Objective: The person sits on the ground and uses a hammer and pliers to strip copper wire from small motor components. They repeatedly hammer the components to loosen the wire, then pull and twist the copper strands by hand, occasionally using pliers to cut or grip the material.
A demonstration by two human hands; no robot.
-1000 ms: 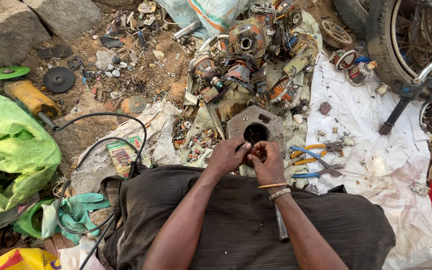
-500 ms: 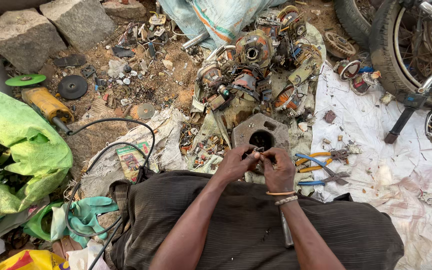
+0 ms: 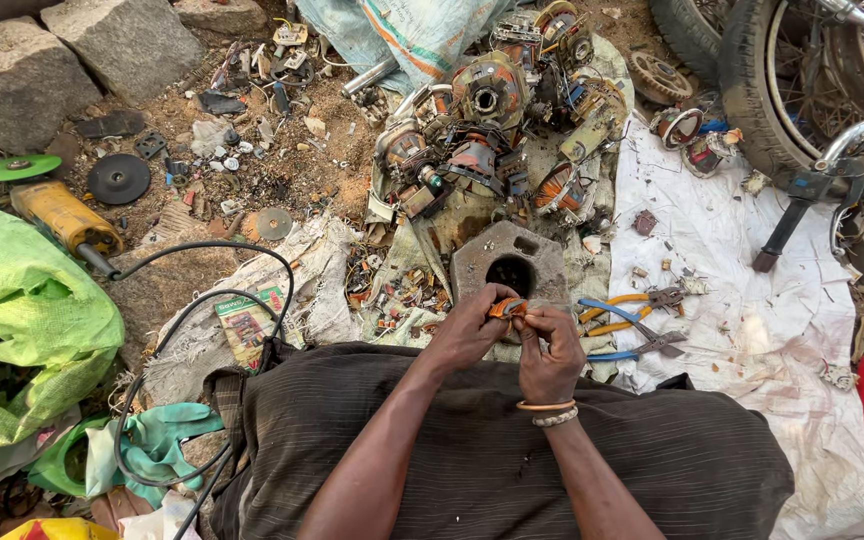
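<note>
While we work seated on the ground, w/ both hands meeting just above our lap, the risks run left to right like this: the yellow angle grinder [image 3: 60, 218] lies well to our left, its black cord [image 3: 202, 300] looping back toward our knee, so a shifted leg could snag it, we judge. Our left hand [image 3: 469, 330] pinches one end of a small orange piece [image 3: 508, 308], prob. a coil or bit of wire, too small to tell; our right hand [image 3: 548, 350] closes fingers round the other end, bangles on its wrist. The piece sits between both sets of fingertips, directly in front of a grey metal housing [image 3: 508, 262] w/ a round hole. It looks orange, short and bent, partly hidden by fingers. If it slips, we think it could drop into that hole or vanish among the motor parts [image 3: 492, 130] and scrap beyond. Just right of our hands lie blue- and orange-handled pliers [image 3: 632, 320] on a white cloth [image 3: 752, 300], near enough that an elbow might knock them. Far right, a motorcycle wheel [image 3: 802, 90].
</note>
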